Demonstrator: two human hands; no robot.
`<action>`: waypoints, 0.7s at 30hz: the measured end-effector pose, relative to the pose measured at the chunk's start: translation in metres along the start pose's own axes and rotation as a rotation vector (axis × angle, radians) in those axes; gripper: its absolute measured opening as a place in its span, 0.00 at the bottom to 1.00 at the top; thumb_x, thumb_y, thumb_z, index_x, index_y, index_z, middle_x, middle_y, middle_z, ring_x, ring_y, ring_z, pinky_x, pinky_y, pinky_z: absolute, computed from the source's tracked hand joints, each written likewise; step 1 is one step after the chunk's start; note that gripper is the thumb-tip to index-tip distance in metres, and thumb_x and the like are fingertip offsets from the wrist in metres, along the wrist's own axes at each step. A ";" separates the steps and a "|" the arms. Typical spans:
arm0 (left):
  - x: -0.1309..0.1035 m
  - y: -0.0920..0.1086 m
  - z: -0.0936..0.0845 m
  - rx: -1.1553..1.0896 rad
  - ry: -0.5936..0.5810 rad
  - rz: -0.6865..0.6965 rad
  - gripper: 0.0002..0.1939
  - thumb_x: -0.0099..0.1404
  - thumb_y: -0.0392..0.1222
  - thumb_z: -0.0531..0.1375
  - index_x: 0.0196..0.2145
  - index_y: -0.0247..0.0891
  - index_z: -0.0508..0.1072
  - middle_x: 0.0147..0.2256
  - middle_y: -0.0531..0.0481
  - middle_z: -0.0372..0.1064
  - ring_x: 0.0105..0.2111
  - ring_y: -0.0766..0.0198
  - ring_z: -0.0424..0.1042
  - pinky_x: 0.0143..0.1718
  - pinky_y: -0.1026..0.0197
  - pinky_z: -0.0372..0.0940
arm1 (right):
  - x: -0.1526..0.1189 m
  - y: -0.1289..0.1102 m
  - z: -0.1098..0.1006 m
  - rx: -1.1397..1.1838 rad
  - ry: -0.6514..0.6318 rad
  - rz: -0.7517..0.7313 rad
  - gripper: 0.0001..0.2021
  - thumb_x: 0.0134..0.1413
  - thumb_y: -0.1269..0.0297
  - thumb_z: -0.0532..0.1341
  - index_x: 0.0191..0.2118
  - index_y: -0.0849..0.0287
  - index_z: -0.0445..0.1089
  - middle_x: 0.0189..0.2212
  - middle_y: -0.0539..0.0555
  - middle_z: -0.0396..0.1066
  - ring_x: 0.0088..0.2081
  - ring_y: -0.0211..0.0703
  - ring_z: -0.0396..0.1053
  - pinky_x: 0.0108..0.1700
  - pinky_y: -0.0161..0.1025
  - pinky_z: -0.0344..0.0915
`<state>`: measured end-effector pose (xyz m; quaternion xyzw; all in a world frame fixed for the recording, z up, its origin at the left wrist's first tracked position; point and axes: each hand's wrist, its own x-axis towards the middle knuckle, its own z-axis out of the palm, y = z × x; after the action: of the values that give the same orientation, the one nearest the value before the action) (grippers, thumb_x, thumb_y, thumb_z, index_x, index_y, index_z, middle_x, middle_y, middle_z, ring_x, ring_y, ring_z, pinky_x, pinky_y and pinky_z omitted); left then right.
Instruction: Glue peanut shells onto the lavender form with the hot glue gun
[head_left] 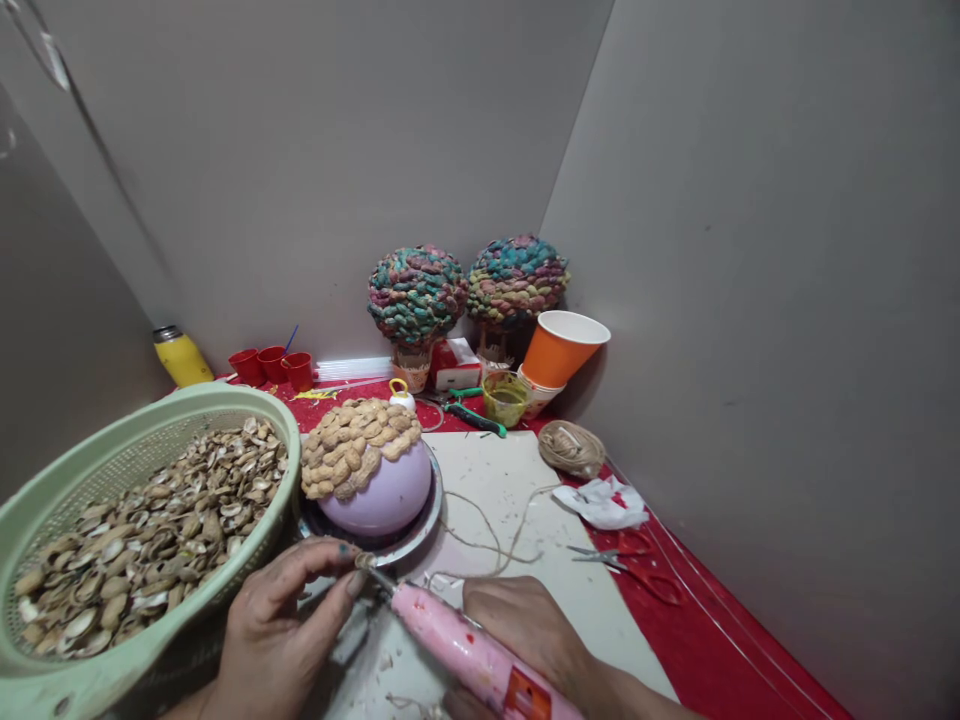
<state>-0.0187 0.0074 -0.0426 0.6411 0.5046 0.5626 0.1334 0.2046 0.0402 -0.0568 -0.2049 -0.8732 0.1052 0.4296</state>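
My left hand (289, 610) pinches a small peanut shell (364, 561) between thumb and forefinger. My right hand (532, 625) is wrapped round a pink hot glue gun (457, 640), its metal nozzle meeting the shell. Just beyond them a lilac ball (386, 500), perhaps a balloon, rests in a shallow metal dish (435, 510). Overlapping peanut shells (360, 440) cover its upper part; the lower right is bare lilac. To the left stands a pale green colander (291, 440) holding many loose peanut shells (172, 510).
Two multicoloured shell-covered trees (416, 295) stand against the back wall. Nearby are an orange paper cup (555, 350), green-handled pliers (480, 418), red cups (298, 370) and a yellow bottle (182, 357). Twine (571, 448), crumpled tissue (604, 502) and red scissors (649, 580) lie right.
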 end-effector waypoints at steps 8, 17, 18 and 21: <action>-0.003 -0.004 -0.001 -0.009 0.023 -0.058 0.07 0.54 0.34 0.67 0.32 0.41 0.79 0.30 0.51 0.79 0.29 0.62 0.78 0.36 0.64 0.75 | -0.004 0.001 0.003 -0.009 0.006 -0.001 0.19 0.65 0.55 0.47 0.22 0.55 0.49 0.17 0.44 0.48 0.18 0.35 0.47 0.20 0.36 0.44; -0.003 -0.001 -0.001 -0.030 0.062 -0.064 0.09 0.53 0.33 0.67 0.32 0.43 0.79 0.30 0.53 0.79 0.29 0.63 0.78 0.37 0.65 0.74 | 0.001 0.000 0.001 -0.020 -0.002 -0.007 0.21 0.66 0.54 0.45 0.21 0.55 0.53 0.16 0.45 0.51 0.18 0.36 0.49 0.19 0.37 0.46; -0.003 -0.002 -0.001 -0.035 0.060 -0.065 0.09 0.52 0.33 0.67 0.33 0.43 0.79 0.30 0.54 0.79 0.28 0.64 0.78 0.37 0.66 0.74 | 0.001 0.000 0.001 -0.019 0.001 -0.004 0.21 0.66 0.54 0.44 0.21 0.55 0.53 0.15 0.45 0.51 0.18 0.36 0.48 0.19 0.37 0.46; -0.004 -0.002 -0.002 -0.055 0.047 -0.081 0.11 0.52 0.31 0.67 0.33 0.44 0.79 0.31 0.55 0.79 0.29 0.65 0.78 0.37 0.67 0.74 | 0.002 -0.001 0.000 -0.030 -0.005 -0.008 0.22 0.66 0.54 0.44 0.21 0.55 0.53 0.15 0.45 0.51 0.17 0.35 0.49 0.19 0.37 0.47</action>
<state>-0.0207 0.0043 -0.0455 0.6029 0.5176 0.5852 0.1618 0.2033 0.0401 -0.0546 -0.2077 -0.8765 0.0911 0.4247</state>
